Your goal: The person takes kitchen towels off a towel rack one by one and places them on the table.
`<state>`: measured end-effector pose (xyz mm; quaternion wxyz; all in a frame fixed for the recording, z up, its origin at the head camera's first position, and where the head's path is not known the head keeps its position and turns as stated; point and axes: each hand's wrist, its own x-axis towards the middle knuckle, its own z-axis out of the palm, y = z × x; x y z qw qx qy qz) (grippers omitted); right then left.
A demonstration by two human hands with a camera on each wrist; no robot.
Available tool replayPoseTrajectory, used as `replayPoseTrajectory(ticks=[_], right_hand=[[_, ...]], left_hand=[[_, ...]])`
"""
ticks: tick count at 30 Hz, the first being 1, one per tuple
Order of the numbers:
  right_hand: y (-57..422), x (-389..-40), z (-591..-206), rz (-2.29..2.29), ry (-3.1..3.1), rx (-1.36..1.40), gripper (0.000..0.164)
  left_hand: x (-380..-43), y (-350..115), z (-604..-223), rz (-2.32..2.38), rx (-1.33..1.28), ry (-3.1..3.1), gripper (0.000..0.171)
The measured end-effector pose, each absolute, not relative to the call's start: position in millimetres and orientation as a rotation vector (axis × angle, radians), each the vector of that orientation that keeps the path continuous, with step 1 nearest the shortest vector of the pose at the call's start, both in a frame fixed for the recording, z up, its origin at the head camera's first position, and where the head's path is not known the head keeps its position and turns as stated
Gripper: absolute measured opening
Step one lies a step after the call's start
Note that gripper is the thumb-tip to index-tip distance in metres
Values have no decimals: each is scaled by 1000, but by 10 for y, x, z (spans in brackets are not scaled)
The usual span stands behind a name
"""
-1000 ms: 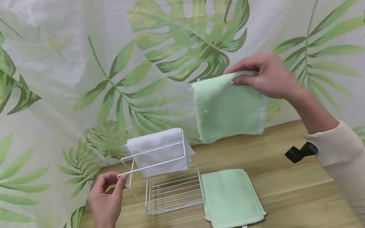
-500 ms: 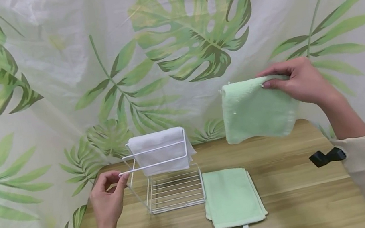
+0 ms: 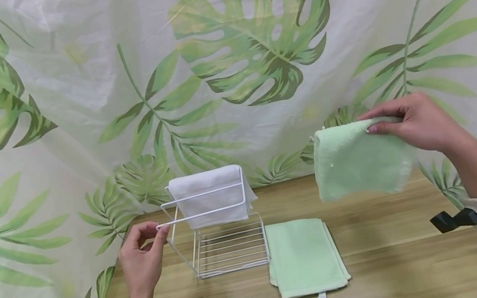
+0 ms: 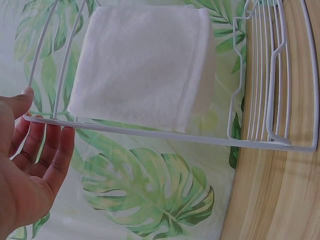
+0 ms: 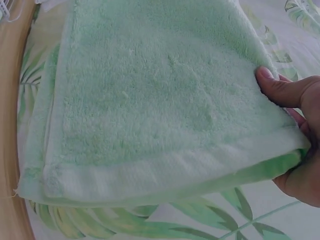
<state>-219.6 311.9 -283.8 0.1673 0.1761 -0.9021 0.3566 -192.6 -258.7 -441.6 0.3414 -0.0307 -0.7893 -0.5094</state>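
Note:
A white wire rack (image 3: 233,271) stands on the table, with a folded white towel (image 3: 207,184) draped over one of its upper bars. My left hand (image 3: 142,259) pinches the rack's front corner between thumb and fingers; the left wrist view shows the fingers (image 4: 65,145) under the white rod. On the right, my right hand (image 3: 423,124) grips the folded top edge of a light green towel (image 3: 360,162), which hangs in the air above the table. Beside the rack lies a folded green towel stack (image 3: 306,257), a small white tag poking out at its near edge.
A wooden table (image 3: 397,259) carries the rack and the green stack. Behind it hangs a leaf-patterned curtain (image 3: 254,130), close to the table's back edge. Black wrist mounts (image 3: 454,220) sit on both sleeves.
My right hand has carried the green towel to the right and lower, away from the rack. The left hand keeps its hold on the rack's corner.

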Motion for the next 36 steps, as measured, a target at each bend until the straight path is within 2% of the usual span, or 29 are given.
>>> replayPoseTrajectory(ticks=[36], right_hand=[[3402,-1565,-3924,1169,-2675,677,22]], left_hand=[[-1923,-2600,-4419,-1316,-61,-2062,18]])
